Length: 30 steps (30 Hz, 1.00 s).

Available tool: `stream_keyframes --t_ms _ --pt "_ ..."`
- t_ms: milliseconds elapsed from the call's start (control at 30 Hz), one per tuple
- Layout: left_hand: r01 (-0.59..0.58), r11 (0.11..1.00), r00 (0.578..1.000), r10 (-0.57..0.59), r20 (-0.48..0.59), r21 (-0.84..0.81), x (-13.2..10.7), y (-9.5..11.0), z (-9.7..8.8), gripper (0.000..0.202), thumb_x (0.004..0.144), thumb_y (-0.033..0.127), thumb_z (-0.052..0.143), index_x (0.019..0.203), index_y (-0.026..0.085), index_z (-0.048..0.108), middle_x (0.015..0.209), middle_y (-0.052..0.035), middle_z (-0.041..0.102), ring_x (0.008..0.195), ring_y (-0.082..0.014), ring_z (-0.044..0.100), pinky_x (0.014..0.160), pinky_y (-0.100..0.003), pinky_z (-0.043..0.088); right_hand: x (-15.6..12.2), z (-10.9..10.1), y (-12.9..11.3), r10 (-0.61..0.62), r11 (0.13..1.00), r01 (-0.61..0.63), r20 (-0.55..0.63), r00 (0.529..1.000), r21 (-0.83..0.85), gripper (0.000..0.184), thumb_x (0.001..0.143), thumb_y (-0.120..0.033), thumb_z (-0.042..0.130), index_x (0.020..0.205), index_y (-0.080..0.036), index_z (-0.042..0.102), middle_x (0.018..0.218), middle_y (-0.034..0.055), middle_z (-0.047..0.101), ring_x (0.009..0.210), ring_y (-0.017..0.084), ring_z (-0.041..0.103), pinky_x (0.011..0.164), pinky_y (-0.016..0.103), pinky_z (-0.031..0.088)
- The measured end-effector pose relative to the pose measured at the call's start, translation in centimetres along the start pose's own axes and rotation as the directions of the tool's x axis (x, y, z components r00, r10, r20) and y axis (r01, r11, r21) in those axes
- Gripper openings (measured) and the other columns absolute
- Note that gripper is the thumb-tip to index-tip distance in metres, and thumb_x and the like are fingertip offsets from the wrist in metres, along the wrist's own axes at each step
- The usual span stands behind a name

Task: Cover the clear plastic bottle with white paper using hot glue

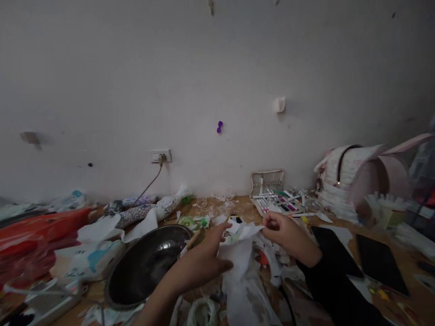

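Pinching a thin white sheet (239, 260) with the right hand (285, 233), spreading the left hand (205, 256) beside it

Grips the sheet at its upper right corner, between right thumb and forefinger, with tips pressed together. Curls the right hand loosely behind that pinch, at the end of a black sleeve (335, 285). Lets the sheet hang from the corner, down between both hands, with darker patches toward its lower part.

Holds the left hand wide, with thumb and fingers well parted, at the sheet's left edge. Points the left fingertips toward the sheet's upper part and lays the left thumb across the view of its edge. Cannot tell about actual contact there.

Reaches over a cluttered wooden counter (408, 260). To the left, just beside the left forearm: a dark round bowl (136, 271), with a white packet (90, 262) beyond its left rim and a red plastic bag (41, 231) farther out. Below the left hand: a pale ring-shaped item (205, 312).

Beyond the right hand: an unfolded pen case (267, 181) with markers (283, 206) near the wall. To the right: two flat black devices (335, 249) near the sleeve and, behind them, a pink-and-white backpack (356, 176).
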<state>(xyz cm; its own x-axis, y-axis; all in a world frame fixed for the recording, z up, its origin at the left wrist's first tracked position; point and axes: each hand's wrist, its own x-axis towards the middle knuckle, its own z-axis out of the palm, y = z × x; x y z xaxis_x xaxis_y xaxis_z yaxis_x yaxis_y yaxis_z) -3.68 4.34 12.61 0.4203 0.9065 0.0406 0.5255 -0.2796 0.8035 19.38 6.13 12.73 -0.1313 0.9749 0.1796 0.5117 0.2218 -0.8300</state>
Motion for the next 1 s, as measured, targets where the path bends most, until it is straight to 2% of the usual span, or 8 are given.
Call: stream_keyframes --t_ms 67,167,300,467,667,733,867,1000 --pt "0.016 1.000 0.999 -0.016 0.030 -0.003 -0.6 0.6 0.4 0.088 0.060 0.030 0.074 0.136 0.028 0.029 0.137 -0.0131 0.045 0.122 -0.0302 0.044 0.100 -0.046 0.035 -0.5 0.8 -0.7 -0.016 1.000 0.017 -0.032 0.999 0.010 0.005 0.067 -0.022 0.052 0.070 -0.020 0.048 0.059 -0.0050 0.050 0.057 0.012 0.049 0.053 0.023 0.034" --pt "-0.049 0.998 0.988 0.053 -0.142 0.030 -0.8 1.7 1.9 0.092 0.060 0.043 0.074 0.138 0.020 0.029 0.141 -0.0181 0.040 0.125 -0.0340 0.041 0.102 -0.050 0.032 -1.5 1.8 -1.9 -0.020 0.999 0.021 -0.007 1.000 0.030 0.010 0.070 -0.023 0.053 0.077 -0.019 0.058 0.064 -0.0017 0.060 0.061 0.014 0.055 0.057 0.024 0.039" --pt "-0.100 0.979 0.966 0.139 -0.217 0.180 -0.5 2.5 3.5 0.048 0.080 0.042 0.054 0.123 0.019 0.053 0.119 -0.0177 0.062 0.109 -0.0349 0.055 0.093 -0.051 0.038 -2.5 2.3 -3.2 -0.073 0.997 0.072 0.037 0.997 0.023 0.016 0.073 -0.021 0.053 0.080 -0.019 0.068 0.072 0.0014 0.069 0.068 0.017 0.062 0.063 0.026 0.044" --pt "-0.140 0.976 0.967 0.172 -0.190 0.169 -0.3 2.6 2.6 0.033 0.089 0.032 0.037 0.081 0.024 0.069 0.074 -0.0076 0.073 0.073 -0.0246 0.067 0.070 -0.033 0.046 -2.4 1.5 -2.9 -0.079 0.997 0.079 0.027 0.997 -0.017 0.017 0.075 -0.027 0.055 0.078 -0.019 0.070 0.075 0.0037 0.071 0.070 0.019 0.064 0.063 0.027 0.044" --pt "-0.060 0.955 0.980 0.111 -0.164 0.289 -0.8 3.2 3.0 0.042 0.073 0.049 0.061 0.105 0.021 0.061 0.100 -0.0132 0.072 0.091 -0.0344 0.064 0.074 -0.040 0.044 -2.4 1.5 -2.8 -0.042 0.999 0.042 0.045 0.998 -0.005 0.014 0.069 -0.021 0.054 0.072 -0.017 0.067 0.064 0.0010 0.066 0.060 0.015 0.060 0.055 0.024 0.040" --pt "-0.051 0.937 0.980 0.113 -0.164 0.345 -0.8 3.1 3.5 0.042 0.075 0.043 0.060 0.112 0.021 0.059 0.098 -0.0150 0.072 0.089 -0.0355 0.064 0.074 -0.041 0.044 -2.5 1.7 -2.8 -0.062 0.998 0.063 0.059 0.996 -0.013 0.012 0.068 -0.021 0.054 0.069 -0.017 0.065 0.060 -0.0005 0.064 0.057 0.014 0.057 0.052 0.023 0.038" --pt "-0.082 0.940 0.979 0.138 -0.151 0.330 -0.4 2.5 3.2 0.026 0.085 0.022 0.039 0.088 0.023 0.066 0.078 -0.0098 0.072 0.075 -0.0266 0.066 0.065 -0.033 0.042 -2.4 1.5 -2.7 -0.078 0.994 0.082 0.049 0.996 -0.078 0.015 0.073 -0.028 0.055 0.067 -0.018 0.063 0.061 0.0001 0.063 0.059 0.015 0.057 0.054 0.024 0.037" --pt "-0.069 0.962 0.968 0.128 -0.215 0.264 0.0 2.0 1.4 0.030 0.087 0.028 0.035 0.067 0.021 0.058 0.064 -0.0056 0.065 0.063 -0.0220 0.059 0.059 -0.030 0.037 -1.8 0.1 -2.1 -0.034 0.961 0.021 -0.040 0.999 -0.275 0.018 0.078 -0.032 0.055 0.073 -0.019 0.065 0.070 0.0018 0.068 0.067 0.016 0.060 0.061 0.025 0.040"
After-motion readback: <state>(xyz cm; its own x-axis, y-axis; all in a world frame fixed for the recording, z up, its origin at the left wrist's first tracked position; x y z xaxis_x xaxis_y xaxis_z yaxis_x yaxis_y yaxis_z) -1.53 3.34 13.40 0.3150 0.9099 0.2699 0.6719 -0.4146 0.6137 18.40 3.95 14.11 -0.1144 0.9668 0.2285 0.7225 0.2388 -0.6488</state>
